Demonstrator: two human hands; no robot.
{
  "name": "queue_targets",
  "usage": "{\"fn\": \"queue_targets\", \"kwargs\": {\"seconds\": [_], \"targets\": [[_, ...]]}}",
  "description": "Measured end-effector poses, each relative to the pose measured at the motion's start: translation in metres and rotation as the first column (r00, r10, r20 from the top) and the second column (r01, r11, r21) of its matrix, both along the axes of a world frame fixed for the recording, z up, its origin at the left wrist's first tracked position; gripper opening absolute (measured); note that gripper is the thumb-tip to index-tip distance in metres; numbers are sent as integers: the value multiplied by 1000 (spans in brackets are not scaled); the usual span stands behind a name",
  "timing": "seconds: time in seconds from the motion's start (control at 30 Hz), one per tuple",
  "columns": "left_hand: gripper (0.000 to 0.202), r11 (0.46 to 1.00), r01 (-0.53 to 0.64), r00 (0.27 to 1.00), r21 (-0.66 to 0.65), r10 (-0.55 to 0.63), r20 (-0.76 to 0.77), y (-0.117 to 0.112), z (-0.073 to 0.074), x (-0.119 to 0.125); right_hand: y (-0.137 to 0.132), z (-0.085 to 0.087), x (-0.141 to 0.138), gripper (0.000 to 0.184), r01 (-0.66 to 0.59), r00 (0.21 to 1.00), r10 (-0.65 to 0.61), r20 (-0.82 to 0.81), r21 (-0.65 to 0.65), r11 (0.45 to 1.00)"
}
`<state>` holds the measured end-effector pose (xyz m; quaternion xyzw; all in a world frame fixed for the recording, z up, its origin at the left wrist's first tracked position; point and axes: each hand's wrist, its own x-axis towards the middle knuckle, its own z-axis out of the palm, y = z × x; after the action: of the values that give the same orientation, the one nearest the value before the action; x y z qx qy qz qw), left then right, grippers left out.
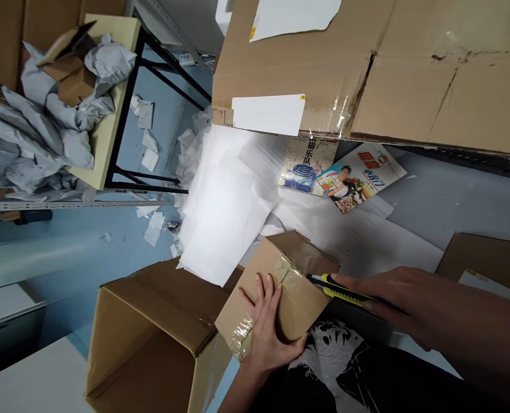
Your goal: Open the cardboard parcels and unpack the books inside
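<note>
A small cardboard box (300,298) with clear tape across its top sits tilted at my lap. My left hand (268,327) lies on its upper face, fingers spread and pressing on the cardboard. In my right hand (392,298) is a yellow and black utility knife (345,289), its tip at the taped edge of the box. Whether the blade cuts into the tape I cannot tell. Beyond the box, white foam sheets (224,201) cover part of the surface. Two booklets, one beige (308,163) and one colourful (360,175), lie on them.
A large open carton (147,332) stands at the lower left. Big cardboard boxes (306,63) fill the upper right. Grey mailer bags (35,132) are heaped on a black-framed table (117,115). Paper scraps (154,226) litter the blue floor. Another brown box (487,258) lies at right.
</note>
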<state>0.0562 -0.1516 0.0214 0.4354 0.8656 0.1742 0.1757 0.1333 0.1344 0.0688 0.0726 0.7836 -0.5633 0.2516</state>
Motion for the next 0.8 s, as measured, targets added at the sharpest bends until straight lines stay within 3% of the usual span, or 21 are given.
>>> {"fn": "queue_targets", "kwargs": {"seconds": [0.1,0.17,0.23,0.33,0.4,0.5,0.57,0.7,0.8], "targets": [[91,1000,-25,999,6,25,-32,6,-1,1,4,1,13,41,86,985,-86,152,7,996],[90,999,-38,998,-3,38,-45,9,0,2,2,3,26,48,217,945,-225,237,62,974],[87,999,-12,999,-51,10,-37,9,3,2,-10,5,39,56,383,871,-399,287,112,917],[70,992,60,998,-111,-61,-9,1,9,-4,-47,5,56,58,571,760,-537,365,20,821],[62,993,19,1000,-113,-21,-12,-11,10,-14,-81,-1,65,52,664,703,-606,373,-38,747],[64,974,-145,988,-176,153,33,-30,7,-38,-137,-16,78,48,785,586,-773,244,66,616],[64,948,-129,972,-290,179,153,-40,4,-54,-172,-27,83,50,837,509,-838,199,115,536],[58,916,38,958,-400,81,277,-41,4,-69,-223,-31,78,47,875,468,-841,272,-6,485],[60,915,31,972,-402,67,226,-26,15,-63,-225,-19,67,40,891,451,-872,192,-33,453]]}}
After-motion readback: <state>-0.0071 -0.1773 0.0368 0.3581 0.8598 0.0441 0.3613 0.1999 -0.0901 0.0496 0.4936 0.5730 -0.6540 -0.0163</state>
